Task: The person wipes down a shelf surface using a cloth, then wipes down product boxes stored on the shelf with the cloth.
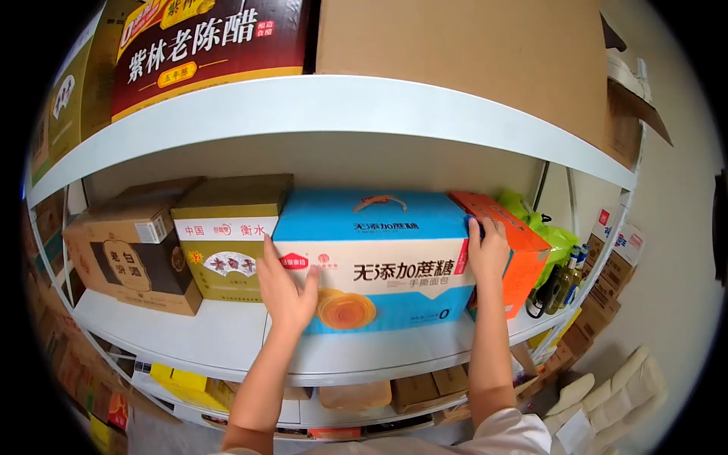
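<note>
A blue and cream bread box [387,262] with a carry handle on top sits on the middle white shelf, between my two hands. My left hand [287,290] presses on its left side, with the thumb across the front face. My right hand [489,250] grips the upper right edge, fingers over the corner. Against the box's left side stands an olive-gold liquor carton [231,277], partly behind my left fingers. An orange box [523,262] is just right of my right hand.
A brown liquor carton [136,258] stands at the far left of the shelf. Glass bottles [565,280] and a green plastic bag [557,241] are at the right end. The upper shelf's white edge [341,106] runs overhead, with a vinegar carton [205,57] on it.
</note>
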